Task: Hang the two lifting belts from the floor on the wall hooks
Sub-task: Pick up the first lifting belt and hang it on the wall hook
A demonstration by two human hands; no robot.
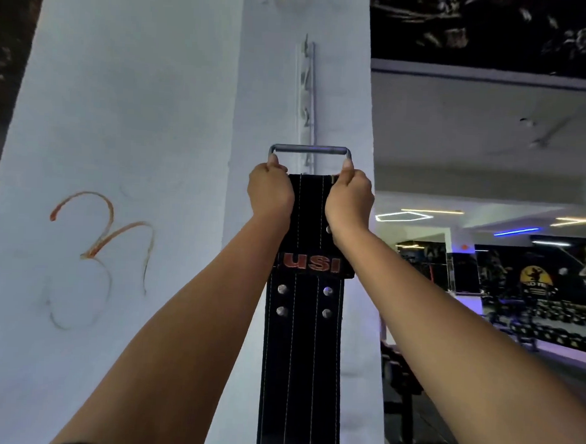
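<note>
The white pillar (138,114) fills most of what I see, its paint matte and slightly rough, with a loose orange-brown scrawl (98,257) drawn on the broad face to my left. Off to the right the room opens into a dim gym with a dark mural wall (534,282) and thin strip lights (516,231) on the ceiling; the equipment below the mural is too dark and small for me to count.

Running down the centre is one lifting belt (301,356), a long flat black band with a suede-like nap and four lines of pale stitching along its length. A folded flap near the top carries the red letters "USI", and below it I count four round metal rivets in two pairs. The belt hangs straight against the pillar's narrower face, its tail running out of the bottom of the view.

A white hook rail (307,105) is fixed vertically to the pillar just above the belt, with several small prongs; I cannot count them for certain.

My left hand (269,190) and right hand (349,197) are each closed in a fist around one side of the rectangular grey metal buckle (310,150), whose top bar sits level across the lower end of the rail.
</note>
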